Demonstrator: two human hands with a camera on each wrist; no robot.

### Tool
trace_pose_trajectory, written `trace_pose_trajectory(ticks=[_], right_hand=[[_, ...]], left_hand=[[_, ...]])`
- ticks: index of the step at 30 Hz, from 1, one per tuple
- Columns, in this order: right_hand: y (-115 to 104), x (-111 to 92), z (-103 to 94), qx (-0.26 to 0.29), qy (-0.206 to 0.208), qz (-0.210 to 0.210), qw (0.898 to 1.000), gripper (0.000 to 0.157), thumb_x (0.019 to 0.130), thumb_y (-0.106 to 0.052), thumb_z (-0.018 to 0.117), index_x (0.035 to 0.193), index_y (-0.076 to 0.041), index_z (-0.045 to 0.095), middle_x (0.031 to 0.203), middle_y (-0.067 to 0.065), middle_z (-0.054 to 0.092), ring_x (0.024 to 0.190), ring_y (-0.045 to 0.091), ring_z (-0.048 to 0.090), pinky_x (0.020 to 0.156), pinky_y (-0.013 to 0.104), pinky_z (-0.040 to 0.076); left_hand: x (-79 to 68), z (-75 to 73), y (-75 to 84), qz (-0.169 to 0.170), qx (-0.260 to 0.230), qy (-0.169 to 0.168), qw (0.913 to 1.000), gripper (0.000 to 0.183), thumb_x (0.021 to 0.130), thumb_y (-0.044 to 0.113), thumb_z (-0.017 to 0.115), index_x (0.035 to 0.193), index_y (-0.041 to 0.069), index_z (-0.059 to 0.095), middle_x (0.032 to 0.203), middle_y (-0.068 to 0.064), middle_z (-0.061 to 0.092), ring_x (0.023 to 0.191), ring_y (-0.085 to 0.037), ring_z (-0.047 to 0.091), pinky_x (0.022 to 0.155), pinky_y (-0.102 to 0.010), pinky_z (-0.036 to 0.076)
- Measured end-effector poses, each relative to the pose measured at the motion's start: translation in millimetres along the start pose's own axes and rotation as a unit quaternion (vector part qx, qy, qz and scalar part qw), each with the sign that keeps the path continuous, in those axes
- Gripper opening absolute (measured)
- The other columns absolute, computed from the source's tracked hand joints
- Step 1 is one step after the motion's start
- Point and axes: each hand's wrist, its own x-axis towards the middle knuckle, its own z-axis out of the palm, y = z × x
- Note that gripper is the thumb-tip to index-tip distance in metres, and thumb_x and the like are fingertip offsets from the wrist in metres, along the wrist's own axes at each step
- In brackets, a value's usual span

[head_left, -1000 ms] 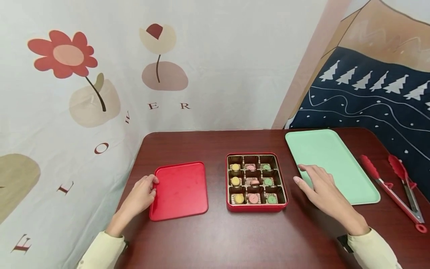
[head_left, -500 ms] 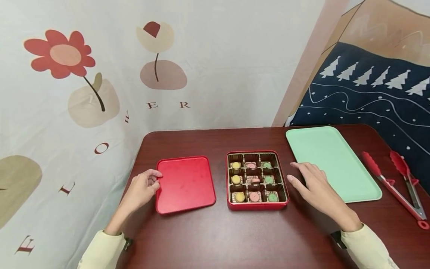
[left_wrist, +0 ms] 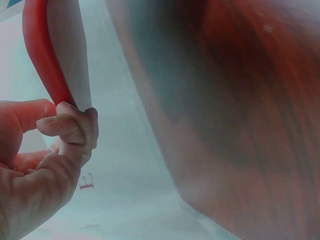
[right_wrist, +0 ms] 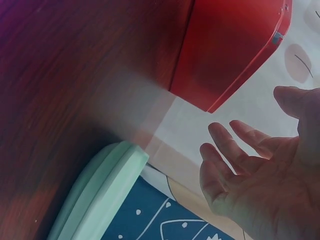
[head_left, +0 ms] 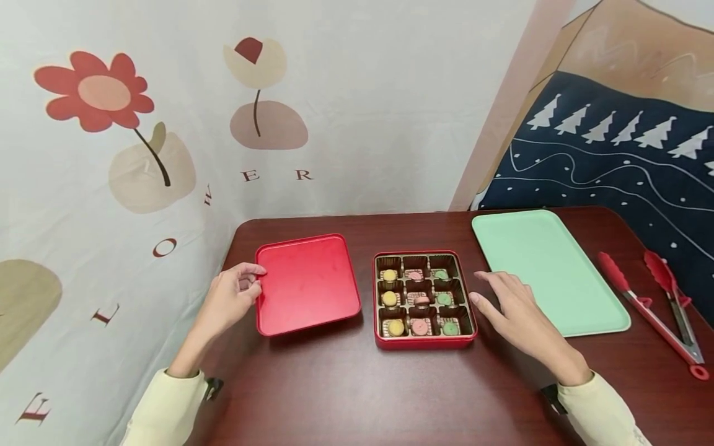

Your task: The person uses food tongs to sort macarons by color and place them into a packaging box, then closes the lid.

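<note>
A square red tin lid hangs tilted over the left of the table, its left edge pinched by my left hand. In the left wrist view the thumb and fingers meet on the rim of the lid, whose pale inner side shows. Right of it stands the open red tin, with a brown divided tray holding yellow, pink and green macarons, one in each compartment. My right hand holds nothing and hovers beside the tin's right side, thumb toward it. The right wrist view shows its fingers spread near the tin's wall.
A mint green tray lies at the back right, partly behind my right hand. Red-tipped tongs rest spread on the far right of the brown table. Printed cloth hangs behind and left of the table.
My left hand has lifted the lid off the table and brought it up and slightly right, toward the tin. My right hand has shifted left, closer to the tin.
</note>
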Motion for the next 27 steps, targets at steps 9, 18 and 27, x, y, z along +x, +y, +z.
trace_pose_trajectory(ticks=[9, 18, 27], right_hand=[[-4, 6, 4.7, 0.011, -0.003, -0.002, 1.0, 0.05, 0.112, -0.031, 0.065, 0.149, 0.003, 0.057, 0.143, 0.024, 0.059, 0.137, 0.045, 0.047, 0.107, 0.067, 0.031], [-5, 8, 8.5, 0.023, -0.001, -0.001, 1.0, 0.05, 0.112, -0.03, 0.064, 0.149, 0.004, 0.057, 0.145, 0.024, 0.058, 0.138, 0.045, 0.046, 0.11, 0.068, 0.03], [-10, 13, 10.9, 0.037, 0.01, -0.006, 0.999, 0.052, 0.113, -0.031, 0.064, 0.152, 0.002, 0.055, 0.144, 0.023, 0.06, 0.138, 0.044, 0.048, 0.112, 0.067, 0.031]], left_hand=[[14.6, 19.5, 31.7, 0.004, -0.061, -0.024, 0.9979, 0.025, 0.1, -0.008, 0.065, 0.125, -0.008, 0.07, 0.091, -0.014, 0.07, 0.072, -0.018, 0.066, 0.06, -0.024, 0.055], [27.7, 51.1, 49.3, 0.028, -0.081, -0.049, 0.9951, 0.023, 0.1, -0.01, 0.064, 0.122, -0.008, 0.071, 0.086, -0.012, 0.068, 0.07, -0.024, 0.065, 0.059, -0.023, 0.052], [33.6, 77.3, 68.9, 0.035, -0.112, -0.067, 0.9908, 0.023, 0.1, -0.011, 0.064, 0.121, -0.006, 0.072, 0.085, -0.011, 0.068, 0.069, -0.022, 0.066, 0.06, -0.023, 0.051]])
